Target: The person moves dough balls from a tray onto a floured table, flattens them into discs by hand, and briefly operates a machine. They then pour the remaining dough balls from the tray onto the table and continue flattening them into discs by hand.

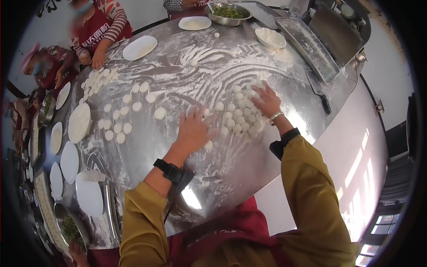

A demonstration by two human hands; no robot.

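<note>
My right hand [267, 101] rests at the right side of a cluster of small floured dough pieces [240, 112]. Its fingers are stretched out, touching or just over the nearest pieces. To the left, my left hand [194, 131] is low over the steel table, palm down with fingers spread and slightly blurred. Single dough pieces lie close to it, one by the fingertips and another dough piece [208, 144] beside the thumb side; neither is gripped. Farther left, flattened dough rounds [137, 106] are scattered on the floured steel table [178, 200].
A white bowl of flour [270, 38], a metal tray [308, 46] and a black-handled blade [326, 104] lie at the right. A steel bowl of green filling [229, 18] stands at the back. White plates [89, 196] line the left edge, where people in red aprons [104, 29] work.
</note>
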